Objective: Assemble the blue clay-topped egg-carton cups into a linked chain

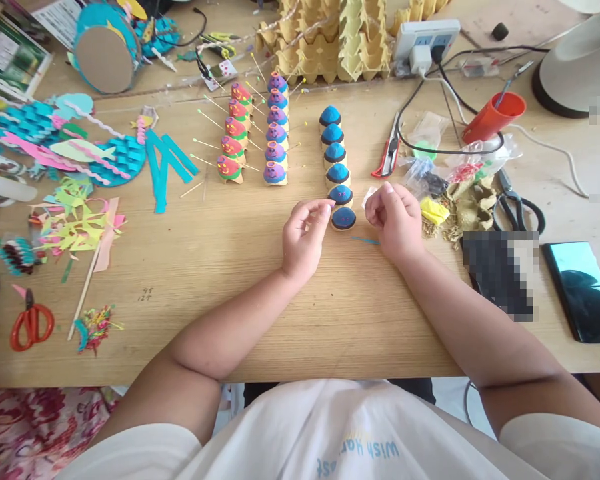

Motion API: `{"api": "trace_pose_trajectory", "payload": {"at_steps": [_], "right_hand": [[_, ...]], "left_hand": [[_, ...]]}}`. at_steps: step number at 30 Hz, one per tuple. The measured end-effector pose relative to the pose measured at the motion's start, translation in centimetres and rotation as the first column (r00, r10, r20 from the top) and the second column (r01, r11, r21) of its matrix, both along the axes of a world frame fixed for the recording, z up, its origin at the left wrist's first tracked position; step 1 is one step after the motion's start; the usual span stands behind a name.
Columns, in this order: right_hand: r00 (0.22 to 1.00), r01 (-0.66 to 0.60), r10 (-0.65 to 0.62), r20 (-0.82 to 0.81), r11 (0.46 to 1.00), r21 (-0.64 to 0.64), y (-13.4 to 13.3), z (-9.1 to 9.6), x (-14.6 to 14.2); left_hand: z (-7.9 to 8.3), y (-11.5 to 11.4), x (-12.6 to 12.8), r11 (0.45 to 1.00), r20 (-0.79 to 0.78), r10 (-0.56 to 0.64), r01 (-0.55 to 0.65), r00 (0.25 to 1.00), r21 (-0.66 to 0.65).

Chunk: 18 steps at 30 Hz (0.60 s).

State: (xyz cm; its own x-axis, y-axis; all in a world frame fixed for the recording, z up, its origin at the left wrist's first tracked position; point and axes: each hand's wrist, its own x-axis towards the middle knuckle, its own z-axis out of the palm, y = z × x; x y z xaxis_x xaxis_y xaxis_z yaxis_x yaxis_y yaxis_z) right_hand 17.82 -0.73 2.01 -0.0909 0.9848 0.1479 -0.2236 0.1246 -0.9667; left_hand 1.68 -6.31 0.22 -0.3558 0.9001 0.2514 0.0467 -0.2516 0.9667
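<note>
A row of blue domes with dark rims, an egg-carton caterpillar (338,173), stands on the table ahead of me. Small pinkish marks show on its two nearest domes. My left hand (306,237) is at the left side of these near domes, thumb and index finger pinched together; whatever is between them is too small to name. On the other side, my right hand (397,220) is closed with its fingers curled in. A small whitish scrap (369,196) shows at its fingertips, and I cannot tell whether it is held. A thin blue strip (365,240) lies between the hands.
Two painted caterpillars, one red and green (233,133) and one purple (276,130), stand to the left with pins sticking out. A red utility knife (391,150), black scissors (517,207), a red cup (495,117) and a phone (583,290) lie right. Orange-handled scissors (31,325) lie left.
</note>
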Motion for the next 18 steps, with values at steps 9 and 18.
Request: {"api": "trace_pose_trajectory", "payload": {"at_steps": [9,18], "right_hand": [[0.994,-0.098,0.095,-0.045,0.993,-0.062,0.2,0.2,0.2],[0.989,-0.12,0.111,-0.095,0.988,-0.093,1.2,0.0,0.7]], "left_hand": [[-0.4,0.2,0.1,0.999,0.021,0.005,-0.004,1.0,-0.04],[-0.3,0.3,0.1,0.999,0.066,0.001,0.002,0.998,-0.047]]}}
